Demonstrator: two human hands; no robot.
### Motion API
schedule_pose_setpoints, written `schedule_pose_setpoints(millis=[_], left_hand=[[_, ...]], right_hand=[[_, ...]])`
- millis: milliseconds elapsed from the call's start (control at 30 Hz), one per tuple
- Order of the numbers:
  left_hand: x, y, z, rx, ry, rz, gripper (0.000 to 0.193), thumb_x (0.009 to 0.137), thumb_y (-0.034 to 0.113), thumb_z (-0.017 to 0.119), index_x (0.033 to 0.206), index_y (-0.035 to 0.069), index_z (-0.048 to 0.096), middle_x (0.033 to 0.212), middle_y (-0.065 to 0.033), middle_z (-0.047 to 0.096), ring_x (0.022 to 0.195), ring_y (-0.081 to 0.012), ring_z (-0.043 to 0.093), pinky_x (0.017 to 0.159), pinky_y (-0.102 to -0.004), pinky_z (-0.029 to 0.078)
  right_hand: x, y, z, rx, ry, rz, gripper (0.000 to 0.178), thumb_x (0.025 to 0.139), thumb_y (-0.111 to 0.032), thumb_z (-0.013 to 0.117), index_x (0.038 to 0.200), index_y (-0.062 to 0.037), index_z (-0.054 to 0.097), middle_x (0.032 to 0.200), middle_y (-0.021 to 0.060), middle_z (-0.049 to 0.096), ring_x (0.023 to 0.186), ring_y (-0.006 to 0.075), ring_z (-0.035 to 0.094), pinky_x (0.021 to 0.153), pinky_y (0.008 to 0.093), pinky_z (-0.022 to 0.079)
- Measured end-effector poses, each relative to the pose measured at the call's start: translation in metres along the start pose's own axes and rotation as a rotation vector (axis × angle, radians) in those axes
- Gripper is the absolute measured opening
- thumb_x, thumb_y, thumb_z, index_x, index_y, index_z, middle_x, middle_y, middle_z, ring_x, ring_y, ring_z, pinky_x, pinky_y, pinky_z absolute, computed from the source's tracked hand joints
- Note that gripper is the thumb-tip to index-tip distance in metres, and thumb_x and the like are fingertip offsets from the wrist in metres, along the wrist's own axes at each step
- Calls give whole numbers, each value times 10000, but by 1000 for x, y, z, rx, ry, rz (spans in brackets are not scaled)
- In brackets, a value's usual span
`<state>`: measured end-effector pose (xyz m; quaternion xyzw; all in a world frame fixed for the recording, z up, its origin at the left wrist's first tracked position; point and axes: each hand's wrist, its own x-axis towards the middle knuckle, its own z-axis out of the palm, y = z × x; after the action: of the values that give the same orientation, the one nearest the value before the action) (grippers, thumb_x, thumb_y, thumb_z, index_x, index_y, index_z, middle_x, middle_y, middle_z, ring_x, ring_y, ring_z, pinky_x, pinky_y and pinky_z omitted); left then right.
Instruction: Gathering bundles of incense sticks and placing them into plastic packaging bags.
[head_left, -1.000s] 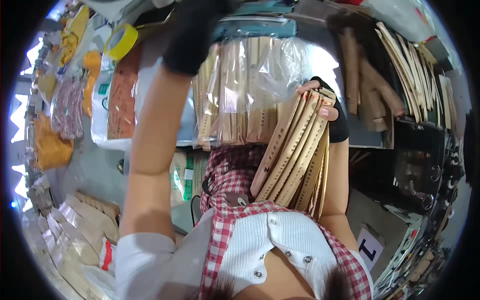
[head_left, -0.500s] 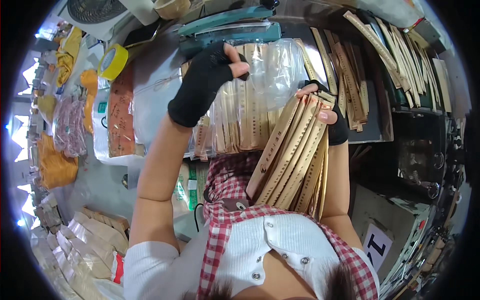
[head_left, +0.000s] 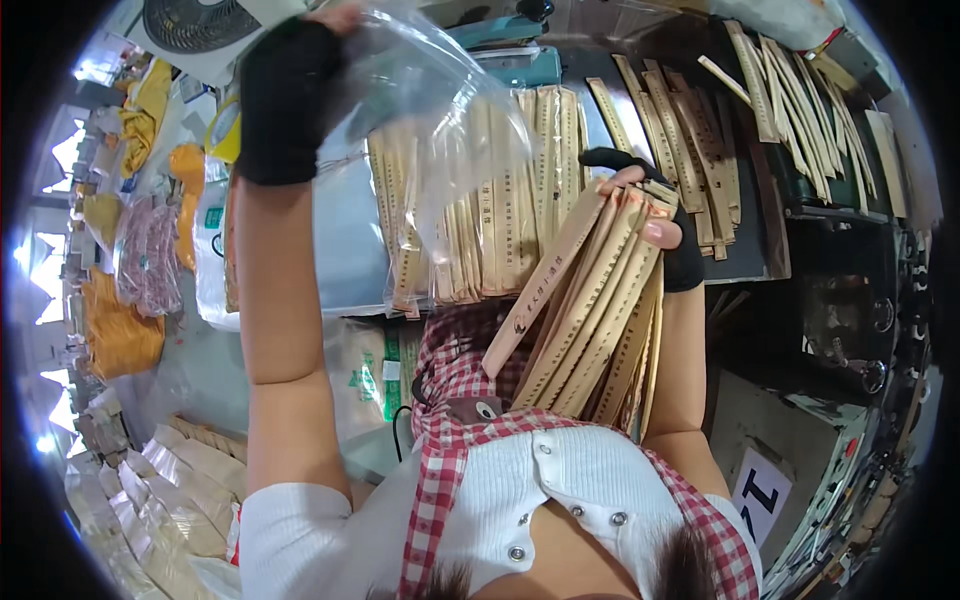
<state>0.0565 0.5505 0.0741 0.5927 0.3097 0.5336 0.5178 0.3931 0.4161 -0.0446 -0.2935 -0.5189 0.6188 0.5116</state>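
My left hand (head_left: 292, 102), in a black fingerless glove, is raised at the upper left. Its fingertips, partly blurred at the top, pinch a clear plastic bag (head_left: 430, 75) that stretches down to the right over the table. My right hand (head_left: 655, 222), also gloved in black, clasps a thick bundle of long, narrow tan paper packets (head_left: 585, 300) with printing along them. They fan out downward toward my apron. Between my hands, rows of similar packets (head_left: 510, 240) lie side by side, partly seen through the clear plastic.
A teal bar-shaped device (head_left: 520, 66) stands behind the rows. Loose packets (head_left: 690, 150) lie on a dark tray at the right, with more (head_left: 800, 110) beyond. At the far left are a fan (head_left: 195, 35), yellow tape (head_left: 222, 130) and orange bags (head_left: 120, 325).
My left hand has moved up and to the left, drawing the clear bag up off part of the rows. The right hand keeps its bundle almost in place.
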Motion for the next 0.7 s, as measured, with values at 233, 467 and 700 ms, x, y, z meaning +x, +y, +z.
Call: schedule_pose_setpoints(millis=[233,467,700], left_hand=[[-68,-38,108,529,-220,-123,91,768,102,677,780,22,635,753,-74,652,720,-128,633,647,-276,487],[-72,-54,108,128,-170,-393,114,824,119,678,844,41,597,763,-21,603,731,-105,588,687,-243,475],[-88,-62,113,352,-414,-216,191,907,173,605,988,1,585,993,-112,630,882,-203,605,854,-316,477]], right_hand=[[10,-51,47,-54,-268,-170,512,685,-298,797,1033,33,621,1080,120,627,994,198,590,901,338,447],[-1,1,18,111,-44,-31,509,697,-237,778,1104,3,589,1084,72,625,970,155,588,888,293,451],[-5,-10,23,211,119,67,500,653,-308,757,1043,-20,633,964,49,650,897,122,604,816,264,478]])
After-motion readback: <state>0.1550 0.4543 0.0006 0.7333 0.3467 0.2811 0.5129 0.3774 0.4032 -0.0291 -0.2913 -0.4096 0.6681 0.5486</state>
